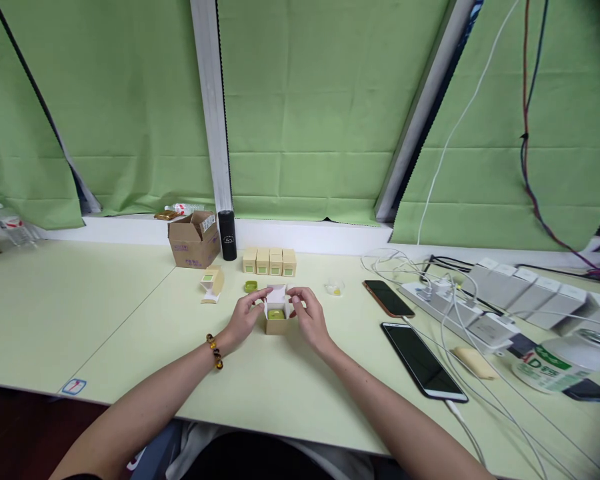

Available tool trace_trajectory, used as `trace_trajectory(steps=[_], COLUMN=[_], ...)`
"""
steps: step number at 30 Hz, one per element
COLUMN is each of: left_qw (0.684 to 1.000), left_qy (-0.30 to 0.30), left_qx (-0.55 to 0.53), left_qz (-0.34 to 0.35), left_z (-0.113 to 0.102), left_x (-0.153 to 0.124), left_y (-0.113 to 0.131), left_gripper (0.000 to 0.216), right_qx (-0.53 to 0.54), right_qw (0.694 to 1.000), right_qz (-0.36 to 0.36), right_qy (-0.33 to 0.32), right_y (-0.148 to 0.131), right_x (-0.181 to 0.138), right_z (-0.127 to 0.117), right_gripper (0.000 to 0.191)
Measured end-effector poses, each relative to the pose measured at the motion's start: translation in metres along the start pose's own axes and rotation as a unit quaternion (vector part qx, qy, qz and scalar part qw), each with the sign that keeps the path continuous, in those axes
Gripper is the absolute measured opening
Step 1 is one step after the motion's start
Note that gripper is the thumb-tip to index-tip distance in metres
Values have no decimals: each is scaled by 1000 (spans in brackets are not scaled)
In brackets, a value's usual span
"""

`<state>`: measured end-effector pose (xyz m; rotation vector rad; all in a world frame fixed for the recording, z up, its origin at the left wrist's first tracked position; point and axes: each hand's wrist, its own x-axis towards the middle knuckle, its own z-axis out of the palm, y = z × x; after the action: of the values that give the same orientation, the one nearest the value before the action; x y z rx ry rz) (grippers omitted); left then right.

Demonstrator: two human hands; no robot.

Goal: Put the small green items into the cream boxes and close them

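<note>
A small kraft-coloured box (277, 327) stands on the table in front of me with its white-lined lid flap (277, 293) raised. Inside it sits a small green container (276, 314). My left hand (243, 321) holds the left side flap and lid edge between thumb and bent fingers. On the other side, my right hand (309, 321) has its fingers closed at the right flap. Just behind the left fingertips lies another small green piece (251, 286). An opened small carton (212, 285) lies farther left.
Several small closed boxes (269, 262) stand in a row at the back, near a black tumbler (227, 235) and a brown cardboard box (194, 240). A clear plastic piece (335, 288) lies right of my hands. Two phones (423, 360), cables and a power strip (455, 319) occupy the right.
</note>
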<state>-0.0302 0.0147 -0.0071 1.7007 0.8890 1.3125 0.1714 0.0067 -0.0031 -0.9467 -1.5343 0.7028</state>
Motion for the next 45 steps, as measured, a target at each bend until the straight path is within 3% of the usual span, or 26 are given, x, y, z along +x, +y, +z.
trace_trajectory(steps=[5, 11, 23, 36, 45], left_qw=[999, 994, 991, 986, 985], left_qy=[8, 29, -3, -1, 3], left_qx=[45, 99, 132, 169, 166], left_qz=[19, 27, -21, 3, 41], left_z=[5, 10, 13, 12, 10], left_x=[-2, -5, -6, -6, -5], left_y=[3, 0, 1, 1, 4], left_gripper=[36, 39, 34, 22, 17], right_qx=[24, -4, -19, -74, -62], right_qw=[997, 999, 997, 996, 997], right_qz=[69, 44, 69, 46, -46], right_qy=[22, 16, -21, -28, -14], right_y=[8, 9, 9, 12, 2], right_x=[3, 1, -3, -2, -6], right_z=[1, 4, 6, 9, 5], right_gripper=[27, 32, 37, 33, 25])
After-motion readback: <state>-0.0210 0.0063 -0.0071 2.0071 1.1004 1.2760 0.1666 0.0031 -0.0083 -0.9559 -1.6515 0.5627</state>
